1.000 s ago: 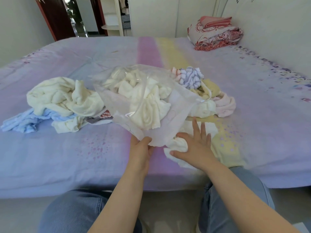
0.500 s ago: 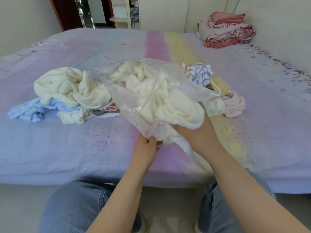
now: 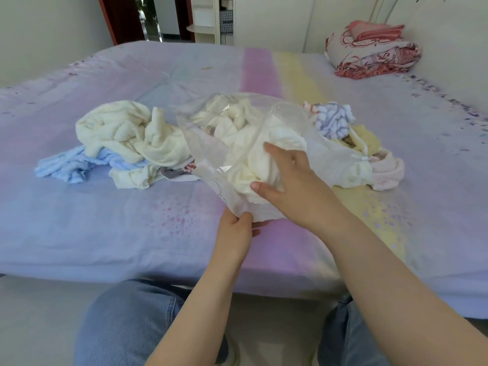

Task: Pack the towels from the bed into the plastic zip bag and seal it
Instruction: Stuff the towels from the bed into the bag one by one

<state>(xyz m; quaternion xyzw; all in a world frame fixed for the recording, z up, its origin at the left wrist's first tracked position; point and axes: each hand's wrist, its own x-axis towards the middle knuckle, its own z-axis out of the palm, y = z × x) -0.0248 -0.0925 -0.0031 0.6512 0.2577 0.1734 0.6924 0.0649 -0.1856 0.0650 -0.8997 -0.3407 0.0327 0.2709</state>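
Zip bag: clear plastic zip bag (image 3: 211, 143) held up just above the bed, near the front edge, its mouth gaping toward the right and not sealed.
Bag contents: cream towels (image 3: 235, 128) bunched inside; how many cannot be told.
Towel at the mouth: a white towel (image 3: 285, 140) sits in the bag's opening, under the right hand.
Right hand: right hand (image 3: 293, 178) lies on the white towel with fingers fairly straight and spread, thumb out to the side; it presses rather than pinches.
Left hand: left hand (image 3: 235, 233) holds the bag's lower edge, thumb on top of the plastic and fingers curled beneath it.
Left pile: a cream towel heap (image 3: 126, 133) lies on the bed just left of the bag, on top of a light blue towel (image 3: 68, 165) and a smaller pale piece.
Right pile: behind and right of the bag lie a blue-and-white striped towel (image 3: 332, 120), a yellow towel (image 3: 367, 138) and a pink towel (image 3: 388, 170), touching one another.
Bed: bed (image 3: 105, 228) covered by a sheet with lilac, pink and yellow bands.
Far corner: a folded red-patterned quilt (image 3: 372, 51) sits at the back right, well apart from the towels.
Foreground: knees in blue jeans (image 3: 126, 326) below the bed edge.
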